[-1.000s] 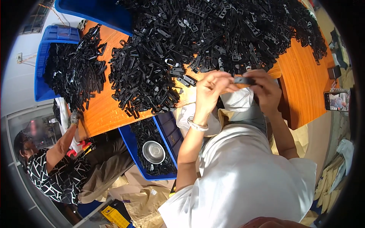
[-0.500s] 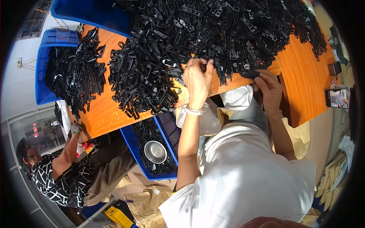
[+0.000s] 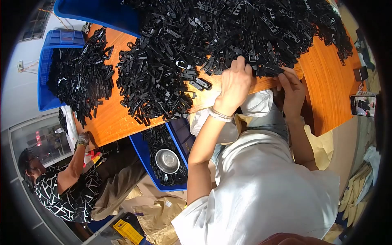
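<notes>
Hands [image 3: 236,81] [image 3: 292,92] touch black parts [image 3: 261,36] — illegible white label [image 3: 168,203] on brown bag [image 3: 157,222].

Fwd of L hand [image 3: 237,79] & R hand [image 3: 292,85], big pile of blk parts [image 3: 261,28] blocks way; table [image 3: 332,92] to R has room, phone [image 3: 364,105] near its edge; to L, narrow strip btwn big pile & smaller pile [image 3: 83,77] passable, blue bin [image 3: 98,14] blocks far end

left fingers [image 3: 241,64] – at black pile [image 3: 228,30] edge | right fingers [image 3: 289,77] – pinching black part [image 3: 275,70]
</notes>
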`<action>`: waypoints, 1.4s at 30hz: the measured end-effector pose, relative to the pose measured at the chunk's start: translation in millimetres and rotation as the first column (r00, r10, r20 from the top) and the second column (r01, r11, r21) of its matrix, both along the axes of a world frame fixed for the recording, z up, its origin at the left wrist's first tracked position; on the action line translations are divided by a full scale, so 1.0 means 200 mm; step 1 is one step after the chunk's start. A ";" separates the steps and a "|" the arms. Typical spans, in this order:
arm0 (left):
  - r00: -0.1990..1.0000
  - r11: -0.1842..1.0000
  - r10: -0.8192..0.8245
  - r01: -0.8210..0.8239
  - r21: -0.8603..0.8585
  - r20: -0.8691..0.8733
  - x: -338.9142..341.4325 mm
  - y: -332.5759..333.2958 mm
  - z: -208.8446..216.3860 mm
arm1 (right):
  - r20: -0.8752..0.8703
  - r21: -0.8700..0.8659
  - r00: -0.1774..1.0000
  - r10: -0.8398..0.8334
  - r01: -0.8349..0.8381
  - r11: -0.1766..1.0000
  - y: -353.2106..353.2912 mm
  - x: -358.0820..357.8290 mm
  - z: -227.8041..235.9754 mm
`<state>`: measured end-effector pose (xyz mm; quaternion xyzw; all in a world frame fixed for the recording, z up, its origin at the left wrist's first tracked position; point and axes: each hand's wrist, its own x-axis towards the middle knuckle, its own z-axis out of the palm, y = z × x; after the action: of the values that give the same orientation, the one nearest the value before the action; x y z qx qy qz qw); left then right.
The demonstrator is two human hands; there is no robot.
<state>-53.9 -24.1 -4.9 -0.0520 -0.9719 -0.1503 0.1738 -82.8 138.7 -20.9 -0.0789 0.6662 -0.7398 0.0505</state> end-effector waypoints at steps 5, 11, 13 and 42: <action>0.999 0.997 -0.040 0.040 -0.069 0.004 0.01 -0.04 0.04 | 0.027 0.058 0.996 -0.080 0.078 0.995 0.03 -0.01 0.02; 0.976 0.512 0.150 -0.214 0.832 0.159 0.13 -0.04 -0.02 | 0.283 -0.094 0.959 0.007 0.021 0.995 0.02 -0.01 0.02; 0.988 0.356 0.127 -0.128 0.926 0.087 0.14 0.00 -0.06 | 0.302 -0.294 0.917 0.261 -0.171 0.940 0.00 0.00 0.06; 0.984 -0.270 -0.123 -0.160 0.949 0.131 0.17 0.03 0.08 | -0.107 -0.086 0.916 0.386 -0.396 0.914 -0.09 0.00 0.13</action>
<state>-19.7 -17.3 11.3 0.1360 -0.4774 -0.8659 0.0613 -82.8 120.0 5.6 -0.2454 0.5985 -0.7447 0.1640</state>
